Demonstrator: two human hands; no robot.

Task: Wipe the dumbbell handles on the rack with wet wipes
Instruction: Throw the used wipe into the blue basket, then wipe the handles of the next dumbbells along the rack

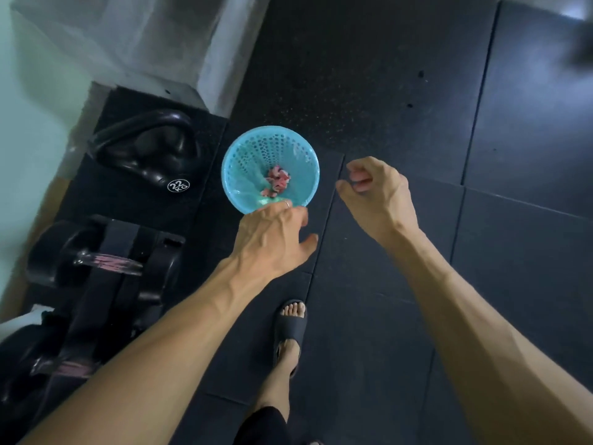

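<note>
Two black dumbbells lie on a dark rack at the left; the upper handle [109, 263] and the lower handle [67, 369] show a pinkish sheen. My left hand [272, 239] hovers at the near rim of a light blue perforated basket [256, 149] on the floor, thumb spread to the right, fingers pointing down with their tips hidden. Pink and red scraps [277, 181] lie in the basket's bottom. My right hand [375, 194] hangs right of the basket, fingers loosely curled and holding nothing. No wet wipe is visible in either hand.
A black 22 kg kettlebell [150, 152] sits on a mat left of the basket. Black rubber floor tiles [449, 91] spread to the right. My foot in a black slide sandal [290, 322] stands below the basket. A pale green wall [25, 91] runs along the left.
</note>
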